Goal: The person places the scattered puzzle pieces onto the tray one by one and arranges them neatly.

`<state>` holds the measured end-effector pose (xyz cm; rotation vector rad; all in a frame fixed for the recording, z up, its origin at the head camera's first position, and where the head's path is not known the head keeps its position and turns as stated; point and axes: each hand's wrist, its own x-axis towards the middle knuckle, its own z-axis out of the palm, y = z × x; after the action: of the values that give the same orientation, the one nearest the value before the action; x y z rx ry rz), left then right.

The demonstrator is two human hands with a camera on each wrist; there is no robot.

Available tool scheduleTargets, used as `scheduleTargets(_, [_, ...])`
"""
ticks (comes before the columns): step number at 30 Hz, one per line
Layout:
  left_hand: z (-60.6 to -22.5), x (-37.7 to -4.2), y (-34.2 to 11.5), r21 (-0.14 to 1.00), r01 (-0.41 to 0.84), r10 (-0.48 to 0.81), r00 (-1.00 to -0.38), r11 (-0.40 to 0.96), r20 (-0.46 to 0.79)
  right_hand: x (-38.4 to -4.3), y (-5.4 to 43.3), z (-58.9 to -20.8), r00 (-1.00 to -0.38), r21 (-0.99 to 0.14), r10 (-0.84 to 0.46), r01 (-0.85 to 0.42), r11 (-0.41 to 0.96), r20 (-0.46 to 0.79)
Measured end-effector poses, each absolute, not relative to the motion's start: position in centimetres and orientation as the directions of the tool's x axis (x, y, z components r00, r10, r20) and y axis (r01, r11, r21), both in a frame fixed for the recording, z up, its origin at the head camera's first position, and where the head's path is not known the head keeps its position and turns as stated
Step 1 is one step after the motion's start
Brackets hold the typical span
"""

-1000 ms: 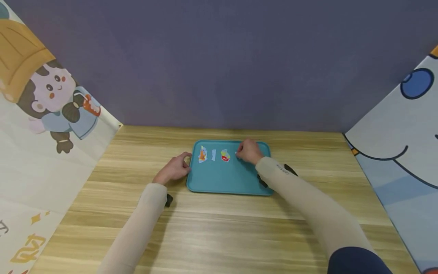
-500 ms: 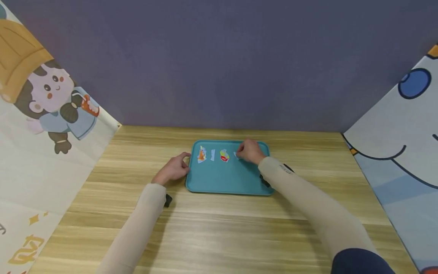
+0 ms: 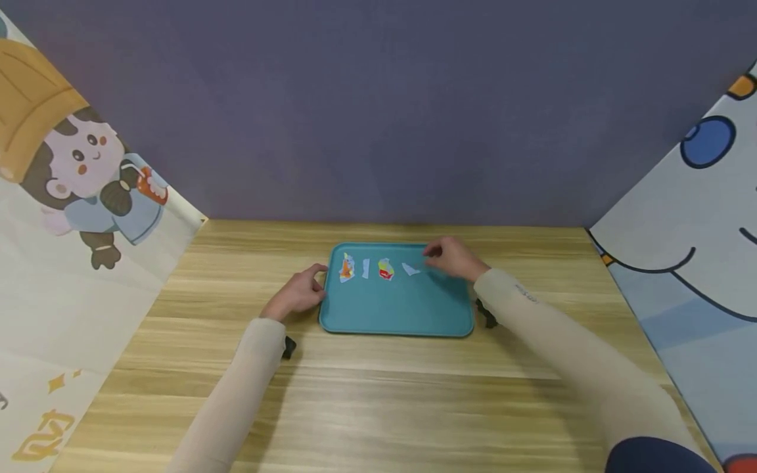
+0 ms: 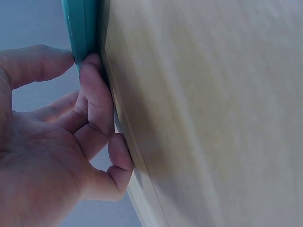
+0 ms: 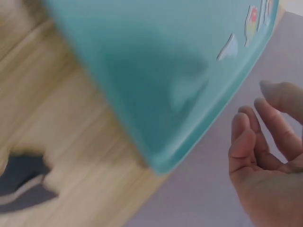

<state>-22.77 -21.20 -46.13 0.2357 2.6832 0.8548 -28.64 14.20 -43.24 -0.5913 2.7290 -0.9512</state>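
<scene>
A teal tray (image 3: 396,309) lies on the wooden table, with a row of small irregular flat pieces near its far side. From the left come an orange and yellow piece (image 3: 346,268), a narrow whitish strip (image 3: 365,268), a red and yellow piece (image 3: 386,269) and a white pointed piece (image 3: 411,269). My left hand (image 3: 297,292) touches the tray's left edge, thumb and forefinger spread along it. Over the tray's far right part, my right hand (image 3: 455,258) holds nothing; the right wrist view shows its fingers (image 5: 242,142) loosely bent, apart from the white piece.
Wooden table (image 3: 378,401) surrounds the tray. A dark wall (image 3: 378,112) rises behind, and printed panels stand at the left (image 3: 35,276) and right (image 3: 662,263). A blurred dark shape (image 5: 23,182) shows at the lower left of the right wrist view.
My right hand has let go of the white piece and moved to the right, leaving it in the row. My left hand stays at the tray's left edge.
</scene>
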Motion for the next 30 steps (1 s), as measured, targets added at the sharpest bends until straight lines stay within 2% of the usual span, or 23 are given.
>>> scheduleTargets(6, [-46.2,-22.8,-21.2,0.584,0.065,0.248,-0.939,0.809,-0.24,-28.2,16.8,-42.6,-0.901,-0.627,-0.432,-0.321,0.71,-0.028])
scheduleTargets(13, [-46.1,-22.7,-21.3,0.585,0.046,0.236,-0.938,0.81,-0.254,-27.9,19.6,-41.8,-0.917,-0.651,-0.391,-0.249,0.717,-0.08])
scheduleTargets(21, [-46.1,-22.7,-21.3,0.585,0.05,0.238,-0.939,0.809,-0.249,-27.6,22.2,-41.3,-0.922,-0.626,-0.386,-0.282,0.727,-0.032])
scheduleTargets(25, [-46.3,-22.7,-21.3,0.588,0.049,0.239,-0.938,0.808,-0.25,-26.9,23.6,-42.0,-0.923,-0.612,-0.38,-0.269,0.744,-0.056])
scheduleTargets(30, [-46.3,-22.7,-21.2,0.588,0.051,0.242,-0.937,0.807,-0.252,-25.8,25.2,-42.7,-0.902,-0.596,-0.409,-0.252,0.762,-0.142])
